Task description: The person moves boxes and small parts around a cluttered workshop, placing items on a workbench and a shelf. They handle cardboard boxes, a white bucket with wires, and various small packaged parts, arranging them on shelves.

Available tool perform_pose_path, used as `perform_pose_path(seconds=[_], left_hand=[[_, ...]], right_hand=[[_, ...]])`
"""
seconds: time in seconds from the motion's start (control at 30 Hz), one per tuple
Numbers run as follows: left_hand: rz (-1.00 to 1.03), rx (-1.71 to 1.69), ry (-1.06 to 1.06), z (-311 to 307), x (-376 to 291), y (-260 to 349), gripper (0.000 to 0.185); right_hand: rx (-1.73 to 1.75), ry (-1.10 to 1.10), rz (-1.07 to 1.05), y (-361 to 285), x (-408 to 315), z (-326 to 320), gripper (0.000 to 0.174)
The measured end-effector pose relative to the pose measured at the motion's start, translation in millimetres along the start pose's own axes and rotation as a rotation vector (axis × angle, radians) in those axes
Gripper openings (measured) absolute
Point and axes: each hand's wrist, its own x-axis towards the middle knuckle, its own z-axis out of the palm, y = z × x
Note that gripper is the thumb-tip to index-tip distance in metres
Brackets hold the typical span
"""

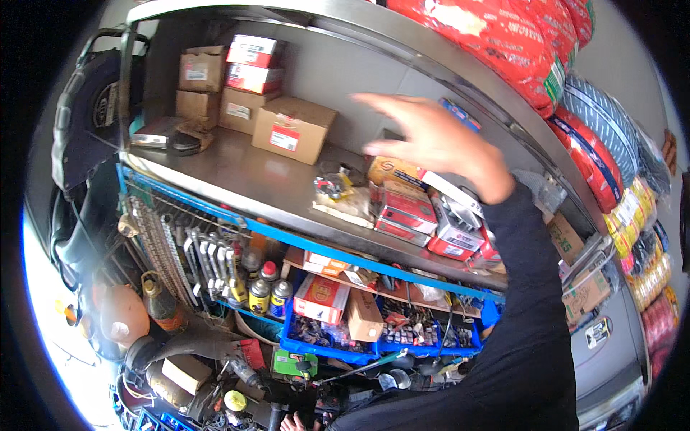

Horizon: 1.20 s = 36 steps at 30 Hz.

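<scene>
My right hand [431, 137] is raised in front of the upper metal shelf [215, 148], its fingers apart with nothing between them. It is slightly blurred. Behind and below it stand a yellow-orange carton [396, 171], a red carton [407, 213] and a grey-and-red box [457, 234]. A metal part with a shiny round end [458, 207] lies on these boxes. To their left are clear-bagged parts [337, 188] on the shelf. My left hand is out of view.
Cardboard boxes [294, 129] stand at the shelf's left. Wrapped tyres [601, 129] hang over its right side. Below are hanging wrenches [210, 253], spray cans [260, 296] and blue bins [329, 350] of small parts. Tools and parts, including a green case [294, 362], crowd the bottom.
</scene>
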Motion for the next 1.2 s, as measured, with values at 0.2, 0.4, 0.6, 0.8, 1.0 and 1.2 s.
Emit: perform_pose_path(seconds=[0.2, 0.4, 0.6, 0.8, 1.0, 1.2], left_hand=[[-0.056, 0.039, -0.097, -8, 11, 5, 0.085], [-0.088, 0.049, -0.087, -12, 9, 14, 0.085], [-0.11, 0.029, -0.111, -12, 3, 24, 0.085], [-0.127, 0.004, -0.107, -4, 1, 28, 0.085], [-0.068, 0.053, 0.014, 21, -3, 15, 0.085], [-0.074, 0.005, -0.064, 38, 2, 4, 0.092]], right_hand=[[-0.026, -0.359, 0.563, 53, -197, -18, 0.114], [0.239, -0.242, 0.709, 143, -277, 21, 0.127], [0.217, -0.122, 0.621, 142, -258, 4, 0.11], [0.045, 0.152, 0.26, 40, -153, -23, 0.093], [-0.195, 0.363, -0.001, 4, 40, 21, 0.089], [-0.501, 0.386, -0.005, -11, 277, 63, 0.066]])
